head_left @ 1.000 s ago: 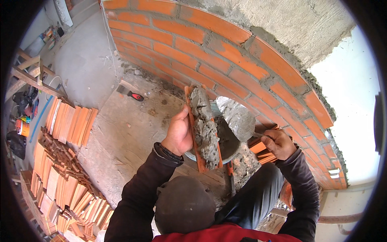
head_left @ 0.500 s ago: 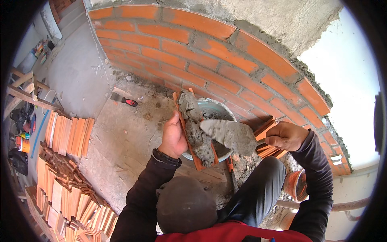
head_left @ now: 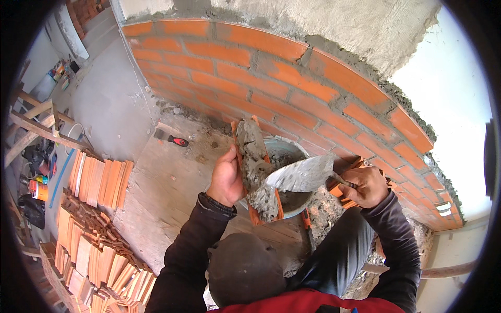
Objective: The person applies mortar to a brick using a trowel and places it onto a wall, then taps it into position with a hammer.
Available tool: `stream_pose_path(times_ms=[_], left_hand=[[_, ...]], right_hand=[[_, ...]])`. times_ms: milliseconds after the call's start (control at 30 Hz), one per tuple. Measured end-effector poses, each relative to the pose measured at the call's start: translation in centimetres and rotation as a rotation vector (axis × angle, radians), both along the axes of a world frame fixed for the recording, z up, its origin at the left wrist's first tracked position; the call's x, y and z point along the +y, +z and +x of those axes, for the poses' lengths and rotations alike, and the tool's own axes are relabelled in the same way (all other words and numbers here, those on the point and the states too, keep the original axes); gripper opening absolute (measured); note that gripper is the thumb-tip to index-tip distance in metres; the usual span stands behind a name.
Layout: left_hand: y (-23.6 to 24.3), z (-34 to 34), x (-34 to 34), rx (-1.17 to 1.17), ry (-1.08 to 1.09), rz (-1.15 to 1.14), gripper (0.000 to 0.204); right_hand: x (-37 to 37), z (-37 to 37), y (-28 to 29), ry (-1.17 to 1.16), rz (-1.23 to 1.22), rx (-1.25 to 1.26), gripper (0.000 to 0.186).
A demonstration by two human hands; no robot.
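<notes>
My left hand [head_left: 226, 180] is closed on the long side of a thin orange brick [head_left: 254, 215], held tilted over a bucket [head_left: 301, 147]. Wet grey mortar [head_left: 254, 167] lies in a thick strip along the brick's upper face, with orange edges showing on both sides. In my right hand [head_left: 368, 187] is the handle of a pointing trowel [head_left: 302, 173]. The mortar-smeared blade's tip touches the mortar near the brick's right edge. More grey mortar shows inside the bucket, partly hidden by the brick and blade.
A curved brick wall [head_left: 271, 78] rises just beyond the bucket. On the floor lies a scraper with a red-black handle [head_left: 180, 141]. Orange bricks [head_left: 99, 180] are stacked at left, and more [head_left: 360, 172] lie by my right hand. An orange-handled tool [head_left: 307, 219] rests below the bucket.
The trowel blade has turned and tipped, its tip shifting slightly down along the mortar. My right hand has come a little nearer. The whole view has shifted slightly.
</notes>
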State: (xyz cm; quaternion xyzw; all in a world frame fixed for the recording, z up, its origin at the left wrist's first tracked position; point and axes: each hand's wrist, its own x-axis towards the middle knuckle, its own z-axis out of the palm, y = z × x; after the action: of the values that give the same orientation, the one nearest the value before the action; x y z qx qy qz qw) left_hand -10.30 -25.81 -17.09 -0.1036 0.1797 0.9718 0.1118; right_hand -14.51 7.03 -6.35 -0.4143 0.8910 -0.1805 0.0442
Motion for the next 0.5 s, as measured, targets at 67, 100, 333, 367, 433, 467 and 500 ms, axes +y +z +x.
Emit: stream_pose_path(times_ms=[67, 100, 333, 367, 433, 467, 500], left_hand=[[1.4, 0.2, 0.4, -0.057, 0.035, -0.141, 0.053], [1.3, 0.2, 0.5, -0.043, 0.032, -0.131, 0.052], [-0.4, 0.2, 0.1, 0.128, -0.098, 0.031, 0.047], [-0.2, 0.3, 0.0, 0.174, -0.138, 0.068, 0.047], [1.2, 0.6, 0.6, 0.108, -0.119, 0.055, 0.049], [1.3, 0.7, 0.6, 0.108, -0.129, 0.067, 0.049], [1.4, 0.8, 0.7, 0.11, -0.141, 0.082, 0.05]], right_hand=[[-0.4, -0.1, -0.2, 0.011, 0.075, 0.144, 0.027], [-0.5, -0.5, -0.3, 0.023, 0.053, 0.193, 0.028], [-1.3, -3.4, -0.7, -0.007, 0.058, 0.315, 0.026], [-1.5, -3.6, -0.6, -0.035, 0.043, 0.318, 0.026], [-1.8, -4.1, -0.6, -0.087, 0.014, 0.323, 0.025], [-2.0, -4.0, -0.1, -0.125, 0.025, 0.288, 0.026], [-1.9, -4.2, -0.2, -0.12, -0.035, 0.215, 0.027]])
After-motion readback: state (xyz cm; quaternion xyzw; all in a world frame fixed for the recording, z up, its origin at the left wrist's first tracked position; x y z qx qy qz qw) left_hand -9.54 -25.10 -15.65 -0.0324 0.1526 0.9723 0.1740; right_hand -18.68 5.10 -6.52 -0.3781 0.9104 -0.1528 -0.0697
